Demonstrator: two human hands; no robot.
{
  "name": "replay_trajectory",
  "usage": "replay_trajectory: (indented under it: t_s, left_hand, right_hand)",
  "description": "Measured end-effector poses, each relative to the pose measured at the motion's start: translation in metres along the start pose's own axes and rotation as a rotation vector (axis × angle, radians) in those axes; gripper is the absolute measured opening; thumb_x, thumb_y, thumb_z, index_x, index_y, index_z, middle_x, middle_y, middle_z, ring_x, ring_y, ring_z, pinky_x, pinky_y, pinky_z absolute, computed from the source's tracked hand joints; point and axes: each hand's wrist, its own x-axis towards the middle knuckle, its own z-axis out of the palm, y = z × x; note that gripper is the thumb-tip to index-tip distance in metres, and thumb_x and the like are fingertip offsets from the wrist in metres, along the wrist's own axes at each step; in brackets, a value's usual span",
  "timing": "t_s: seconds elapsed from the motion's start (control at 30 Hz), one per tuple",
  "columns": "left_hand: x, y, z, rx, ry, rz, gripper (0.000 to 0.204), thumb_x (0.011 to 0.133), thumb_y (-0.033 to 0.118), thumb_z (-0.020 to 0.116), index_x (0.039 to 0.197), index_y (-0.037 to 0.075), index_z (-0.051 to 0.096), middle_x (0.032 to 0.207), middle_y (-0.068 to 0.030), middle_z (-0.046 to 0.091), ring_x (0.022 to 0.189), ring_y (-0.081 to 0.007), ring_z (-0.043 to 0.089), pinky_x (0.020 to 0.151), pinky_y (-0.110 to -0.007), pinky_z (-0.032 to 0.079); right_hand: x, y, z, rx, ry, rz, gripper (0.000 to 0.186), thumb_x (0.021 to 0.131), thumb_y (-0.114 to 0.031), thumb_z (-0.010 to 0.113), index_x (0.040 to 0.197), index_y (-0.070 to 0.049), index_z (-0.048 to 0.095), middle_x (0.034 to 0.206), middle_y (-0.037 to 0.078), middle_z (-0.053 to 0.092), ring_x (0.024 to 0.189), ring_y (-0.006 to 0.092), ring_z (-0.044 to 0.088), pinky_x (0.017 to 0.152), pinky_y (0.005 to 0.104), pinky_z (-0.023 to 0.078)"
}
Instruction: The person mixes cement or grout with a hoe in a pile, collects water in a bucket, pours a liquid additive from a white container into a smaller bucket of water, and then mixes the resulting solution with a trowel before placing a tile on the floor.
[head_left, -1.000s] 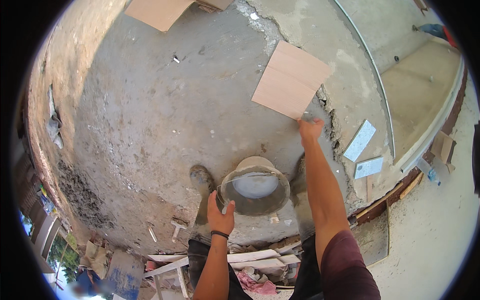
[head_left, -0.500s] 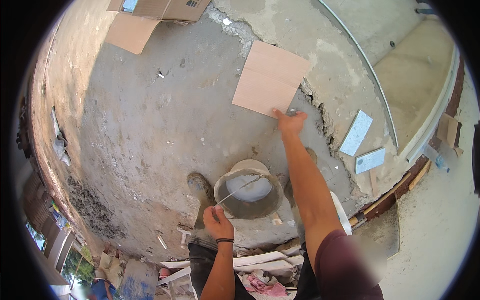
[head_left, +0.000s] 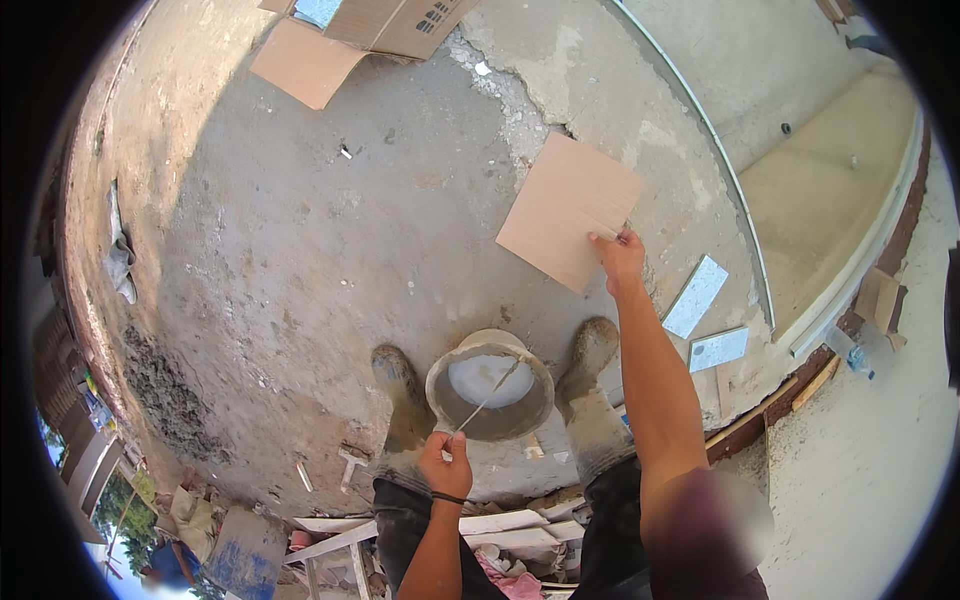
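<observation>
Right hand [head_left: 620,256] reached forward, fingers pinching the near right corner of a tan square tile [head_left: 568,210], which lay on the concrete floor [head_left: 300,250], ahead of the right boot [head_left: 585,375]. Left hand [head_left: 446,465] was curled shut around a thin wire handle [head_left: 490,392] running up to a bucket [head_left: 489,397] with whitish contents, set between the two muddy boots. Two pale tile strips [head_left: 705,320] lay just right of the arm. More cardboard-coloured sheets [head_left: 305,60] sat far ahead, rubble and boards behind the feet.
</observation>
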Motion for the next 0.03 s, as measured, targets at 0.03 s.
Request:
replay_trajectory:
  t_s: [0.03]
  left_hand:
    - [-0.0054,0.0066,-0.0054,-0.011,-0.128,-0.014,0.027,0.097,0.022,0.069,0.086,0.003,0.054,0.075,-0.0015,0.051,0.075,-0.0097,0.046,0.070,-0.026,0.041]
  right_hand:
    - [-0.0008,-0.0228,-0.0011,0.007,0.001,-0.023,0.056,0.077,-0.002,0.082,0.122,0.000,0.048,0.098,0.014,0.065,0.091,0.0232,0.066,0.079,0.0353,0.054]
